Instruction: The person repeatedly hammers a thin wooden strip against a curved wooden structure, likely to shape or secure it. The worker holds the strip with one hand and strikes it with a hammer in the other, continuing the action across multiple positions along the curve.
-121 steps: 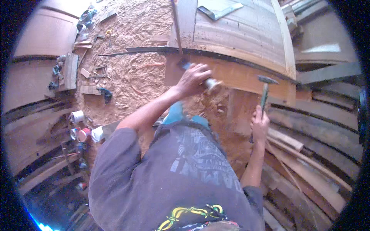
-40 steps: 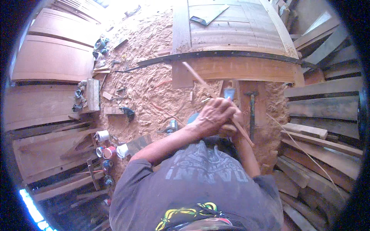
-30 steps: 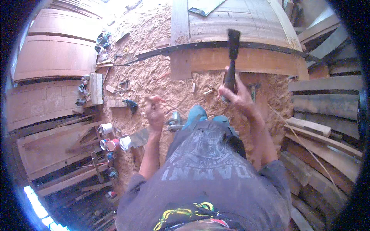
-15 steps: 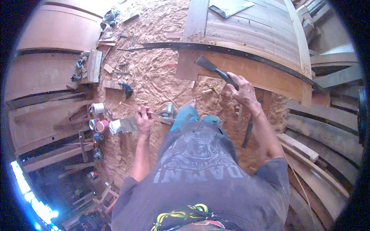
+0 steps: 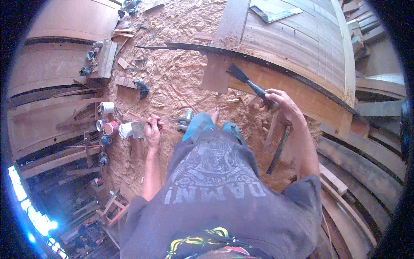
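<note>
My right hand (image 5: pixel 282 103) is closed round the dark handle of a flat tool (image 5: pixel 238 73). Its blackish end flares wider than its neck; whether that is bristles or a blade, I cannot tell. That end points up and left, in front of the orange-brown front edge (image 5: pixel 276 88) of a wooden panel (image 5: pixel 297 39). On the left, my left hand (image 5: pixel 152 129) is closed round a thin wooden stick or handle (image 5: pixel 134 115), whose other end is mostly hidden by the fingers. Beside this hand are a grey flat sheet (image 5: pixel 138 129) and a white container (image 5: pixel 124 130).
Wood shavings (image 5: pixel 172 69) cover the floor. A blue-grey power tool (image 5: pixel 185 120) lies by my leg. Several cans, including a white one (image 5: pixel 106 107), stand left. An L-shaped square (image 5: pixel 276 15) rests on the panel. A long black tool (image 5: pixel 279 149) and stacked boards (image 5: pixel 358 168) lie right.
The view has shifted slightly. My right hand has moved a little right with the flat tool, and its handle tilts more steeply. My left hand has shifted slightly left, still gripping the stick.
</note>
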Demonstrator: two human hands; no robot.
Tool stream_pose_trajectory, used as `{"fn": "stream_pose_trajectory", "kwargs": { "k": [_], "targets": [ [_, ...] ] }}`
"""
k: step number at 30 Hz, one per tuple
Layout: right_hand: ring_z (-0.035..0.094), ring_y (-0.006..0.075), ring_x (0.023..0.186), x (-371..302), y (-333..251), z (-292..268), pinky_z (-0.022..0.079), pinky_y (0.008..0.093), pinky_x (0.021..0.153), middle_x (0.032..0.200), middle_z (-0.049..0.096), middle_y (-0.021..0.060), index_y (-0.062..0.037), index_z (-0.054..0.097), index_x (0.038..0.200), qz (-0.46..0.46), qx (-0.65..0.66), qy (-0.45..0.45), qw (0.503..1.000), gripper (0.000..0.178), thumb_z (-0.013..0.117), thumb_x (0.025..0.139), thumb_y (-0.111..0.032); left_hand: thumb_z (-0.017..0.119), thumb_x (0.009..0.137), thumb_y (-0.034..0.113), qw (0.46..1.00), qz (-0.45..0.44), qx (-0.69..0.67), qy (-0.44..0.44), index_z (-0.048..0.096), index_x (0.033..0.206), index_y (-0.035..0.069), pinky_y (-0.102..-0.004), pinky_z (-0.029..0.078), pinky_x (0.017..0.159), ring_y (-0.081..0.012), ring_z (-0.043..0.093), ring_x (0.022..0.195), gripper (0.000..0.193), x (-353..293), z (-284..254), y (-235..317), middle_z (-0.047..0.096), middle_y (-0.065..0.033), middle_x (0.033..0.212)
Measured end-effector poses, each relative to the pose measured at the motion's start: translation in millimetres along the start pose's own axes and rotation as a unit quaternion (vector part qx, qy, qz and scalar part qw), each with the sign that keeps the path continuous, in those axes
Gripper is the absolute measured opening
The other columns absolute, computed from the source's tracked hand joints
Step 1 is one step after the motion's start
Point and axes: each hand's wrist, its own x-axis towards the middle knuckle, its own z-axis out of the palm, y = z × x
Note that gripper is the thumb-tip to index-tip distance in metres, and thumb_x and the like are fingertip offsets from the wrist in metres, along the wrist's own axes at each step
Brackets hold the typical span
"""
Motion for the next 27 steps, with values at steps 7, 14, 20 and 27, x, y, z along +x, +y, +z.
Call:
{"fn": "stream_pose_trajectory", "kwargs": {
  "k": [7, 14, 20, 27],
  "targets": [
    [0.064, 0.0331, 0.101, -14.0, 1.5, 7.2, 0.054, 0.0443, 0.088, 0.099, 0.062, 0.0130, -0.0209, 0.066, 0.135, -0.248, -0.494, 0.240, 0.798, 0.051, 0.078, 0.085, -0.022, 0.056, 0.105, 0.047, 1.000, -0.002, 0.009, -0.003, 0.063, 0.094, 0.008, -0.0245, 0.049, 0.055, -0.0089, 0.058, 0.063, 0.041, 11.8, -11.8, -14.5, 0.060, 0.0003, 0.074],
    [0.065, 0.0305, 0.094, 2.0, 23.1, -5.6, 0.056, 0.0419, 0.079, 0.100, 0.063, 0.0108, -0.0205, 0.067, 0.136, -0.361, -0.522, 0.223, 0.739, 0.052, 0.079, 0.086, -0.023, 0.056, 0.105, 0.047, 0.998, 0.026, 0.034, 0.040, 0.065, 0.097, 0.007, -0.0250, 0.050, 0.056, -0.0088, 0.060, 0.064, 0.042, -4.5, -23.7, -15.8, 0.062, 0.0001, 0.075],
    [0.067, 0.0299, 0.089, 36.0, 6.9, 1.5, 0.057, 0.0409, 0.077, 0.098, 0.062, 0.0105, -0.0196, 0.069, 0.131, -0.386, -0.493, 0.201, 0.753, 0.044, 0.077, 0.088, -0.028, 0.053, 0.107, 0.048, 0.991, 0.027, 0.129, 0.038, 0.066, 0.097, 0.006, -0.0258, 0.050, 0.059, -0.0090, 0.061, 0.068, 0.045, -2.7, -45.8, -2.3, 0.064, 0.0001, 0.076],
    [0.067, 0.0318, 0.088, 22.5, 23.9, -26.2, 0.058, 0.0426, 0.079, 0.098, 0.063, 0.0111, -0.0213, 0.069, 0.130, -0.359, -0.487, 0.200, 0.771, 0.046, 0.079, 0.086, -0.028, 0.053, 0.108, 0.044, 0.998, 0.018, 0.048, 0.025, 0.066, 0.099, 0.007, -0.0252, 0.049, 0.060, -0.0089, 0.062, 0.070, 0.041, -2.6, -29.6, -4.6, 0.062, 0.0006, 0.076]
  ]
}}
